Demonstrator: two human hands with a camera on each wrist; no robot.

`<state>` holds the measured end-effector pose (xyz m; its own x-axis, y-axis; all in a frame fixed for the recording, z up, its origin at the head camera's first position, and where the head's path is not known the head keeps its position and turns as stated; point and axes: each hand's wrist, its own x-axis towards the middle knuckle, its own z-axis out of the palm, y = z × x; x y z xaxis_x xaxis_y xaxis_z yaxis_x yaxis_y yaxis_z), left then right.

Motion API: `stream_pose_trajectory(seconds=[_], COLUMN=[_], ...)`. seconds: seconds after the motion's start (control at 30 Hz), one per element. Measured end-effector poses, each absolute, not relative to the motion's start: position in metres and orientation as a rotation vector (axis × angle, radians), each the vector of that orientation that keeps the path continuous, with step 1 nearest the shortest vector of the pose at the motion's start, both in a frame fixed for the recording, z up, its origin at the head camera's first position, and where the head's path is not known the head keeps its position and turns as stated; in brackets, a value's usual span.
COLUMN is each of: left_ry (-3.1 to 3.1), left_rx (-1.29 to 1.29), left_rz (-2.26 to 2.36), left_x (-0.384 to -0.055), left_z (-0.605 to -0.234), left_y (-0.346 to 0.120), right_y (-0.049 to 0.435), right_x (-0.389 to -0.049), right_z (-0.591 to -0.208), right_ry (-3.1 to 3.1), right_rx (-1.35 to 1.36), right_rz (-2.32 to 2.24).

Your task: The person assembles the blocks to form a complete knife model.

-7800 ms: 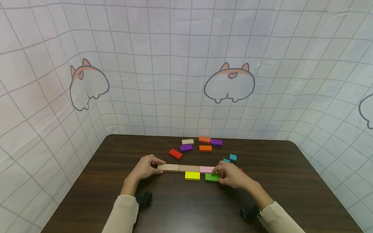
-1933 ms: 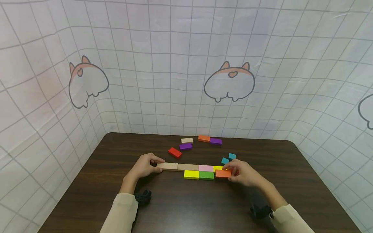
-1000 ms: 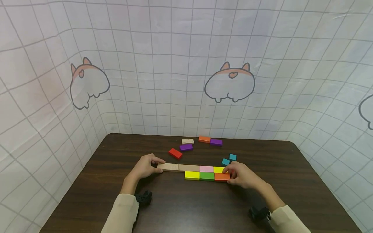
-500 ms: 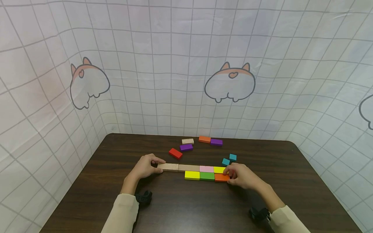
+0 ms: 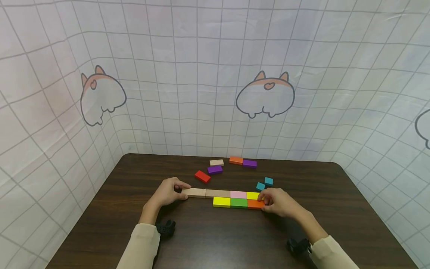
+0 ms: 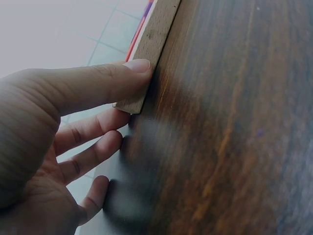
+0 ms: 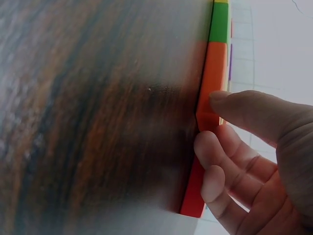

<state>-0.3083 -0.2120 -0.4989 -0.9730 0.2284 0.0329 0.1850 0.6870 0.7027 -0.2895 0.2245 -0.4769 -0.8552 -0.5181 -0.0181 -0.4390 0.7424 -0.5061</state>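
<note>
With thumb and fingers my left hand (image 5: 167,192) pinches the outer end of a plain wooden block (image 5: 195,192), the leftmost in a row. Rightward along that row follow a second wooden block (image 5: 217,193), a pink block (image 5: 238,194) and a yellow block (image 5: 252,195). My right hand (image 5: 280,203) holds the right end of an orange block (image 5: 255,204). This lies flush in a front row after another yellow block (image 5: 221,202) and a green block (image 5: 239,203). A red block (image 7: 192,196) beyond the orange one shows in the right wrist view; my hand hides it from the head view.
Behind the rows lie a red block (image 5: 202,176), two purple blocks (image 5: 215,170), a pale wooden block (image 5: 216,163) and an orange block (image 5: 236,160). Two small blue blocks (image 5: 260,186) sit near my right fingers. A white grid-patterned cloth (image 5: 188,93) surrounds the dark table (image 5: 208,239).
Earlier my right hand held the green block, which now touches the front yellow one. The orange block came from the back and was set against the green. My left hand stayed in place.
</note>
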Motion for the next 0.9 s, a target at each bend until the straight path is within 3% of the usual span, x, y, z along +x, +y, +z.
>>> stream_pose_trajectory(seconds=[0.73, 0.9], left_ry=[2.836, 2.838], left_rx=[0.334, 0.328], left_rz=[1.17, 1.169], left_x=[-0.308, -0.308], left_z=[-0.499, -0.499], left_y=[-0.21, -0.211], right_y=[0.233, 0.241], right_x=[-0.295, -0.309], right_z=[-0.474, -0.47], right_ry=[2.745, 2.789], right_rx=[-0.797, -0.672], right_rz=[-0.843, -0.965])
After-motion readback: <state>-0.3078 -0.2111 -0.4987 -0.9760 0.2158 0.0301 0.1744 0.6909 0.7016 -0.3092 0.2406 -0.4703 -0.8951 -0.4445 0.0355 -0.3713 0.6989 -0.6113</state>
